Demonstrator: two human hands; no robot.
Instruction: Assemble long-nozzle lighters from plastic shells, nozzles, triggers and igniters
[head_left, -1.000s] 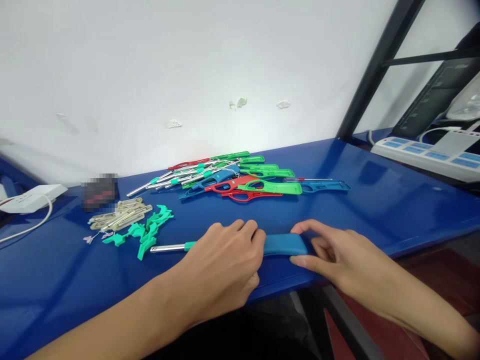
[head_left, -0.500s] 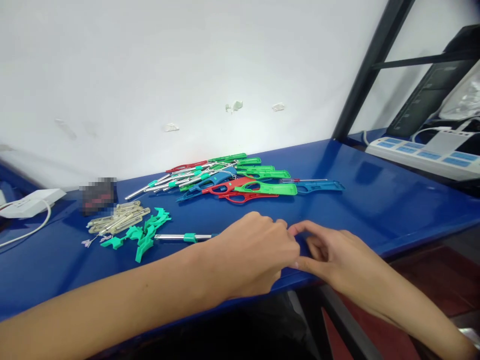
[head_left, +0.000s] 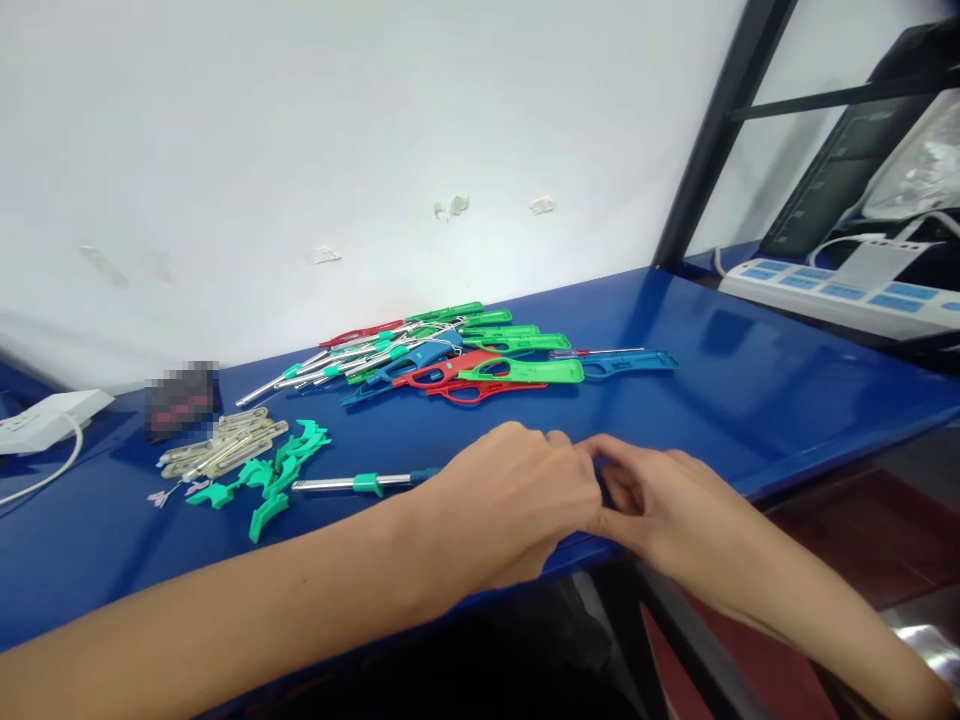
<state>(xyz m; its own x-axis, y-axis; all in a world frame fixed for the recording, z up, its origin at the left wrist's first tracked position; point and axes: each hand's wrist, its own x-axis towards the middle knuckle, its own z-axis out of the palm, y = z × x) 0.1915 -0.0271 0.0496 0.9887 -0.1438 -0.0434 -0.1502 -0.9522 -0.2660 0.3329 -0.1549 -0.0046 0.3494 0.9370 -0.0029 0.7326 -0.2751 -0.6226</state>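
Observation:
My left hand [head_left: 517, 500] is closed round a long-reach lighter, whose metal barrel [head_left: 326, 485] with a teal piece on it sticks out to the left above the table. A bit of blue body shows at the knuckles; the rest is hidden by the hand. My right hand [head_left: 645, 495] meets it from the right, thumb and index finger curled together against the left fist. What those fingertips pinch is hidden. Left of the barrel lie several teal plastic triggers [head_left: 281, 470], and behind them a heap of translucent lighter tanks [head_left: 225, 445].
Behind my hands lies a pile of red, green and blue lighter shells [head_left: 521, 371] with metal barrels. A screwdriver [head_left: 600, 352] rests by a blue shell [head_left: 637, 366]. A power strip [head_left: 840, 290] is at right, a white adapter [head_left: 56, 420] at left, a dark blurred object [head_left: 180, 402] nearby.
The view has shifted slightly, so the table things appear a little farther left. Both hands stay together in nearly the same pose.

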